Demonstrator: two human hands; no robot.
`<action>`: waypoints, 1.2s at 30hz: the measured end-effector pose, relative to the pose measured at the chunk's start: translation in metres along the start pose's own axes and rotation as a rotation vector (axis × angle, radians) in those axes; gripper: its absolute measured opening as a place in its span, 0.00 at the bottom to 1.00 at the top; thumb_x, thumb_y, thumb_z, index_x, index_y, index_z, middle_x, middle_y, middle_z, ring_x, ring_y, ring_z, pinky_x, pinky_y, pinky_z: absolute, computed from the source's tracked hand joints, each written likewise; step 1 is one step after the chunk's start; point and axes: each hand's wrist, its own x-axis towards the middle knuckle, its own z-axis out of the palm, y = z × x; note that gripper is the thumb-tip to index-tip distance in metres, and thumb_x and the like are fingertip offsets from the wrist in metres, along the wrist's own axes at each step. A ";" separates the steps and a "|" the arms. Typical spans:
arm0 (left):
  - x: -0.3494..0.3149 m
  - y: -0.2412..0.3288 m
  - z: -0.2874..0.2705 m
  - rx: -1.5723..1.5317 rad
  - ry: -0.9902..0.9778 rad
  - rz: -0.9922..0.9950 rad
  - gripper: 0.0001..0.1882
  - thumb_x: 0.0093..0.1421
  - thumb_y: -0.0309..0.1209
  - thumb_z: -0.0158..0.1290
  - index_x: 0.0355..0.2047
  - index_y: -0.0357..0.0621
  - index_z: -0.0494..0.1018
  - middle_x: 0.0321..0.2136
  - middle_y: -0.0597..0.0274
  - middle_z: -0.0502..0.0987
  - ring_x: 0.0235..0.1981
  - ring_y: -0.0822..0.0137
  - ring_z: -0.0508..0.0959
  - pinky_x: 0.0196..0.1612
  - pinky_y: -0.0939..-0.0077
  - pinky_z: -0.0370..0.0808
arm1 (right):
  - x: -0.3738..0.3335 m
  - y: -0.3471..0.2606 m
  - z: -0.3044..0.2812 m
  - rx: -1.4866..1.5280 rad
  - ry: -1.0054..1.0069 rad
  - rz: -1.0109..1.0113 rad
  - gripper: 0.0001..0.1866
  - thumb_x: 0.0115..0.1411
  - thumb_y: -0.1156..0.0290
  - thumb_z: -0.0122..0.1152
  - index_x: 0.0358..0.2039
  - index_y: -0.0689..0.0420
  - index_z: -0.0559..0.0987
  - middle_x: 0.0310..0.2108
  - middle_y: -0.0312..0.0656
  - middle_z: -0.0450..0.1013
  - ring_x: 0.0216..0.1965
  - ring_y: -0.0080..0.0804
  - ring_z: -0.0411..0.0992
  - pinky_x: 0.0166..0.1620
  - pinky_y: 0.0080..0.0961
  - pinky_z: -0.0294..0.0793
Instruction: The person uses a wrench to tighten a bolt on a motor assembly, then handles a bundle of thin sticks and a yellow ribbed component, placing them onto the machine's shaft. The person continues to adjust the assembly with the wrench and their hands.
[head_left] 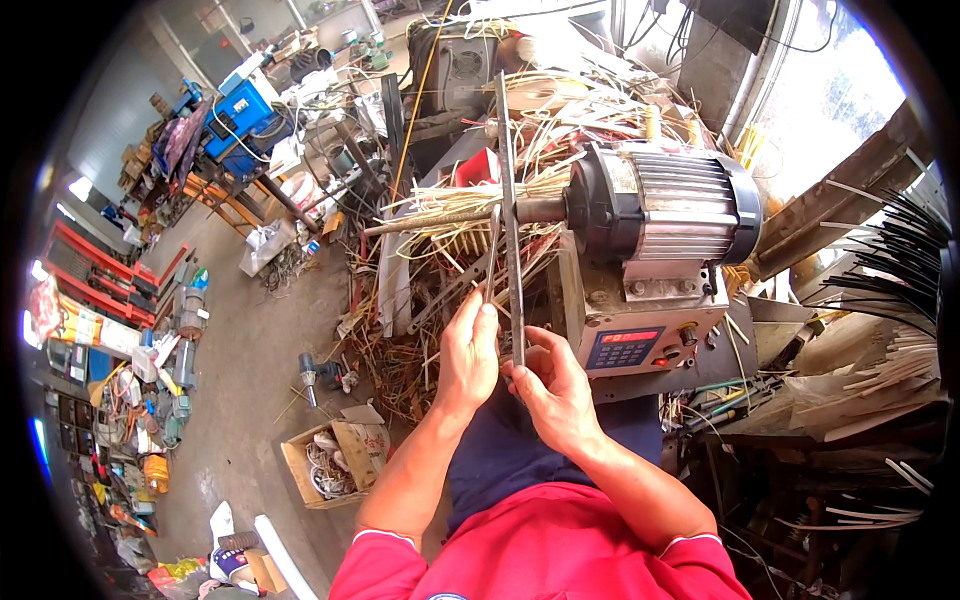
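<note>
My left hand point(468, 352) is closed around the lower end of a slim metal wrench point(491, 262). The wrench's upper end meets the threaded shaft point(430, 218) that sticks out leftward from a motor point(670, 205). Close beside it, my right hand point(553, 388) grips the near end of a long flat metal bar point(513, 290). This bar runs away from me, crosses the shaft just right of the wrench and extends well past it. How the bar is fixed on the shaft cannot be made out.
The motor sits on a metal housing with a control panel point(625, 348). Tangled pale strips point(545, 105) are heaped behind and below the shaft. An open cardboard box point(312, 468) stands on the floor at left, and black rods point(890, 260) jut in from the right.
</note>
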 end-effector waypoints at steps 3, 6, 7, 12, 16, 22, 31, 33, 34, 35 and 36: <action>0.014 -0.018 0.015 -0.152 -0.031 -0.049 0.20 0.74 0.36 0.43 0.60 0.40 0.69 0.28 0.72 0.69 0.28 0.78 0.68 0.32 0.79 0.69 | -0.001 -0.006 0.000 -0.017 -0.061 0.016 0.26 0.68 0.73 0.55 0.64 0.64 0.60 0.35 0.41 0.75 0.31 0.20 0.71 0.36 0.18 0.73; 0.051 -0.061 0.027 -0.026 -0.049 0.099 0.16 0.74 0.37 0.43 0.50 0.37 0.72 0.25 0.62 0.72 0.25 0.69 0.72 0.31 0.71 0.70 | -0.002 -0.023 0.001 0.107 -0.076 0.110 0.26 0.69 0.70 0.53 0.64 0.65 0.60 0.31 0.39 0.73 0.28 0.19 0.69 0.32 0.17 0.71; 0.072 -0.078 0.027 0.057 -0.038 0.156 0.15 0.74 0.37 0.43 0.46 0.36 0.71 0.25 0.55 0.73 0.26 0.62 0.74 0.32 0.67 0.71 | -0.002 -0.025 0.003 0.119 -0.051 0.095 0.24 0.69 0.69 0.54 0.62 0.65 0.62 0.27 0.36 0.73 0.25 0.17 0.68 0.28 0.18 0.70; 0.180 -0.114 0.016 0.223 0.108 0.357 0.10 0.70 0.31 0.45 0.36 0.36 0.70 0.29 0.43 0.74 0.31 0.41 0.74 0.38 0.52 0.71 | -0.002 -0.036 0.010 0.152 -0.084 0.104 0.23 0.70 0.68 0.53 0.61 0.65 0.63 0.26 0.35 0.72 0.25 0.17 0.67 0.27 0.17 0.69; 0.214 -0.069 0.019 0.405 0.234 0.731 0.06 0.66 0.27 0.49 0.39 0.38 0.73 0.38 0.47 0.75 0.40 0.47 0.76 0.44 0.56 0.73 | 0.001 -0.036 0.003 0.135 -0.042 0.112 0.22 0.70 0.68 0.52 0.60 0.65 0.64 0.26 0.35 0.72 0.24 0.17 0.67 0.27 0.17 0.69; 0.181 -0.128 -0.041 0.504 0.290 0.214 0.17 0.71 0.39 0.45 0.46 0.37 0.75 0.22 0.44 0.77 0.24 0.46 0.78 0.31 0.54 0.73 | 0.002 -0.039 0.009 0.162 -0.065 0.071 0.21 0.70 0.68 0.53 0.58 0.65 0.65 0.26 0.37 0.71 0.25 0.18 0.67 0.27 0.16 0.67; 0.022 -0.033 -0.032 -0.203 -0.215 -0.205 0.10 0.71 0.33 0.46 0.48 0.41 0.69 0.19 0.77 0.62 0.15 0.84 0.57 0.16 0.86 0.54 | -0.001 -0.032 0.009 0.188 -0.053 0.062 0.21 0.69 0.70 0.52 0.60 0.65 0.64 0.27 0.36 0.71 0.26 0.18 0.68 0.28 0.16 0.69; 0.018 -0.012 -0.033 -0.218 -0.233 -0.256 0.11 0.72 0.33 0.45 0.49 0.42 0.69 0.20 0.77 0.62 0.15 0.84 0.58 0.16 0.86 0.55 | -0.001 -0.032 0.009 0.182 -0.057 0.049 0.21 0.69 0.70 0.52 0.60 0.65 0.64 0.26 0.36 0.71 0.25 0.18 0.68 0.28 0.17 0.69; 0.016 -0.001 -0.033 -0.223 -0.241 -0.281 0.11 0.72 0.33 0.44 0.49 0.42 0.69 0.20 0.77 0.62 0.15 0.84 0.58 0.16 0.86 0.55 | 0.000 -0.030 0.008 0.175 -0.062 0.035 0.22 0.69 0.70 0.52 0.60 0.65 0.64 0.26 0.35 0.72 0.25 0.18 0.68 0.28 0.18 0.70; 0.019 0.008 -0.033 -0.186 -0.250 -0.281 0.11 0.72 0.32 0.43 0.51 0.43 0.68 0.20 0.77 0.62 0.15 0.84 0.58 0.16 0.86 0.55 | 0.001 -0.028 0.008 0.169 -0.065 0.022 0.22 0.69 0.69 0.53 0.59 0.65 0.64 0.25 0.35 0.72 0.24 0.17 0.69 0.28 0.18 0.70; 0.021 0.015 -0.033 -0.192 -0.264 -0.286 0.11 0.71 0.30 0.44 0.50 0.41 0.68 0.21 0.76 0.64 0.17 0.84 0.60 0.19 0.86 0.57 | 0.001 -0.028 0.008 0.156 -0.063 0.025 0.22 0.69 0.69 0.53 0.59 0.65 0.64 0.25 0.35 0.72 0.24 0.18 0.69 0.27 0.18 0.70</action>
